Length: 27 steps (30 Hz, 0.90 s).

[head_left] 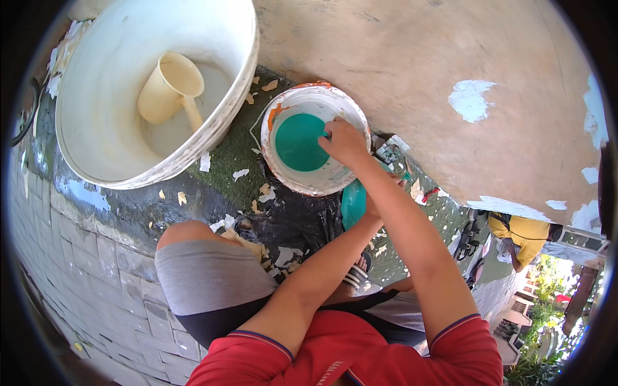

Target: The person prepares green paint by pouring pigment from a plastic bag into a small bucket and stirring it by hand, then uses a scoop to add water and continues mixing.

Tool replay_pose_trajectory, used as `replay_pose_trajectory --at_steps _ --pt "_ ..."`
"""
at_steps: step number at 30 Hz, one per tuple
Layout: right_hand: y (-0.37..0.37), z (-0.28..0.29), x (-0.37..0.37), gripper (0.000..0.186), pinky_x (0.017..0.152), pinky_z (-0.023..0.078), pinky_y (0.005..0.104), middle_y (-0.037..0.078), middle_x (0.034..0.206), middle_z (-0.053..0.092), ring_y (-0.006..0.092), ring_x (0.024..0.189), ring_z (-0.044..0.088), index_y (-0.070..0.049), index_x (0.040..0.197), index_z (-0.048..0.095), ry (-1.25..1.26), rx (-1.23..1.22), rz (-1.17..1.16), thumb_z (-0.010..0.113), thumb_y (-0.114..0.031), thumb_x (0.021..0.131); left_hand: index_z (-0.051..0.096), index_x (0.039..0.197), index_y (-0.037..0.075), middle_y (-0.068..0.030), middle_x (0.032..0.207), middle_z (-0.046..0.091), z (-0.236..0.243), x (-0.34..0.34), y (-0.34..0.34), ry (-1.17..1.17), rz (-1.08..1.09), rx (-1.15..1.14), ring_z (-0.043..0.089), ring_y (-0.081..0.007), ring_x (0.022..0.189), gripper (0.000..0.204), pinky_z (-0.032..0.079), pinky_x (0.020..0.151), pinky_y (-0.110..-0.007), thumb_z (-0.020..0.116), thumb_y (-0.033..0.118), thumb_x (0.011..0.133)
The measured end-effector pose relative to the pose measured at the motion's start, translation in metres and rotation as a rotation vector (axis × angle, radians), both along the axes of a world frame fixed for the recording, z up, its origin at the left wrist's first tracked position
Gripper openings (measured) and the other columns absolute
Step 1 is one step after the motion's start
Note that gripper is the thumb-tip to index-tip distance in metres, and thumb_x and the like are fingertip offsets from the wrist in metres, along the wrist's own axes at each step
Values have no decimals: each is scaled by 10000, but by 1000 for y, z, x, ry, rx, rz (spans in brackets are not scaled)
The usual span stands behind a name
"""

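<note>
One large white tub (96, 96): at far left, tilted in view, touching no hand.
Dipper: a cream dipper (154, 100) lies inside the tub, handle toward the lower right.
Underlay: a crumpled black sheet (309, 222) lies beside the bucket, with pale flakes (284, 256) scattered about. Loose flakes could fall in if knocked or blown.
Bucket and contents: a white bucket (315, 103), rim stained orange, stands near the tub and against or just beside the wall (412, 64). It holds green liquid (299, 141). A sideways push on the rim could tip it and spill the liquid.
Right hand: the right hand (346, 143) reaches inside the bucket, fingers bent at the liquid's right edge; whether they grip anything cannot be told. A quick lift could cause drips.
Green item: the green item (353, 201), kind unclear, is just below the bucket's right side in view.
Left hand: the left hand (371, 206) is at the green item, partly hidden under the right forearm; its grip cannot be confirmed. Crossed arms could bump each other and jolt the bucket.
Far right: a person in a yellow top (524, 238), well apart.
</note>
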State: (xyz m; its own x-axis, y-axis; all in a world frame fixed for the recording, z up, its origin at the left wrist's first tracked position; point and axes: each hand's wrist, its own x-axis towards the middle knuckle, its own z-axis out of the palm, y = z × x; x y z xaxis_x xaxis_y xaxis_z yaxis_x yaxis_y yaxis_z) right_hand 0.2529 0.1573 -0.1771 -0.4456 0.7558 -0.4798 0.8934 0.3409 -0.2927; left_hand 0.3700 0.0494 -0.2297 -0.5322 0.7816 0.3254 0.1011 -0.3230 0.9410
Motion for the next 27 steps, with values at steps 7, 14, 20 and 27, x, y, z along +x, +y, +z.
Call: replay_pose_trajectory --at_steps 7,14,20,27 --pt "-16 -7 0 397 849 540 462 196 1221 615 366 1034 654 -27 1136 654 -141 208 64 654 -316 864 711 808 19 -113 851 711 22 -18 2 81 -182 -102 650 -303 837 139 495 800 -426 771 143 822" --pt "-26 -11 5 278 771 549 460 146 1054 674 343 942 683 -26 994 690 106 378 71 616 -268 879 714 816 32 -114 849 701 18 -18 10 219 -317 -135 629 -296 852 209 475 824 -406 713 230 881" --pt "8 102 57 205 721 531 455 163 871 671 355 814 668 -33 1008 647 344 266 165 622 -191 879 704 907 -18 -139 937 708 11 -42 25 221 -497 -194 650 -309 904 156 512 817 -394 718 135 876" --pt "-23 99 242 190 714 511 427 186 831 646 357 793 643 -9 907 623 468 295 -249 646 -190 853 709 944 -35 -134 986 695 15 -46 33 260 -514 -188 632 -274 939 194 494 856 -346 735 150 892"
